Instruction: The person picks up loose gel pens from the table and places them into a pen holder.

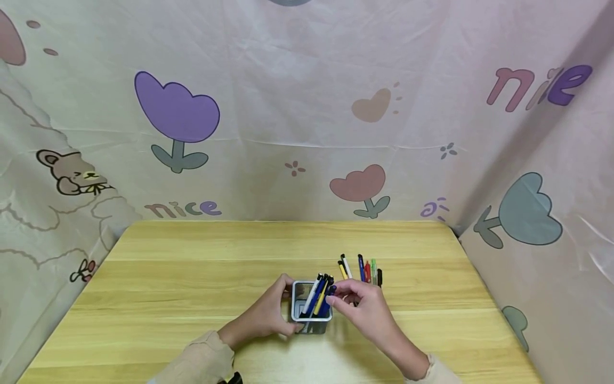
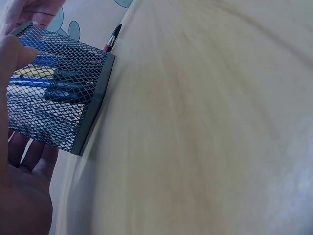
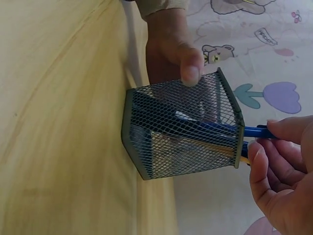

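Note:
A square wire-mesh pen holder [image 1: 312, 326] stands on the wooden table, with several pens leaning inside. Among them are a white pen [image 1: 312, 294] and a yellow pen [image 1: 320, 304]. My left hand [image 1: 264, 316] grips the holder from the left, thumb on the near side and fingers round the far side. At the holder's right rim, my right hand [image 1: 368, 308] pinches the top of a blue pen [image 3: 255, 132] between thumb and fingers. That pen's lower part shows through the mesh in the right wrist view.
Beyond my right hand lie more pens on the table [image 1: 201, 277]: a white one [image 1: 347, 266], a blue one [image 1: 362, 268], a red one [image 1: 367, 271], a green one [image 1: 374, 271] and a black one [image 1: 379, 277]. A patterned cloth [image 1: 268, 117] hangs behind.

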A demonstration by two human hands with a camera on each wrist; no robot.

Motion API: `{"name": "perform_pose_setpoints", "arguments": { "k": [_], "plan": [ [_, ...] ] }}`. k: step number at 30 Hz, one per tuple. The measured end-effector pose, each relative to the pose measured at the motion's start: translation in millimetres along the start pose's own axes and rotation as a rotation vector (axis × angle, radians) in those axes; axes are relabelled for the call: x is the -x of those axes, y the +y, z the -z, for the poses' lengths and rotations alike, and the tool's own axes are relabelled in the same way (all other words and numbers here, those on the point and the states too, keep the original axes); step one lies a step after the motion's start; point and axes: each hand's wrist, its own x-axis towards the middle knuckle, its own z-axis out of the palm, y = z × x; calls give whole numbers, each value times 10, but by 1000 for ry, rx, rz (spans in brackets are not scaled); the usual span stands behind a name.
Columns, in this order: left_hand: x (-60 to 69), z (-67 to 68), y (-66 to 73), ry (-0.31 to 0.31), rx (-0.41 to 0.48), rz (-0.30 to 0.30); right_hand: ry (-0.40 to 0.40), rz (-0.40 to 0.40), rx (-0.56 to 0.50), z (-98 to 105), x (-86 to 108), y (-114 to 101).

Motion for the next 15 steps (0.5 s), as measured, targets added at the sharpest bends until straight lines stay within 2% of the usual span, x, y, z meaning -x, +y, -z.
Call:
{"name": "perform_pose_setpoints", "arguments": {
  "k": [9,15],
  "plan": [
    [-3,0,-17,3,-9,-8,-3,91,32,-49,18,54],
    [-8,-2,-4,2,-4,5,3,110,50,-44,14,65]
  ]
}}
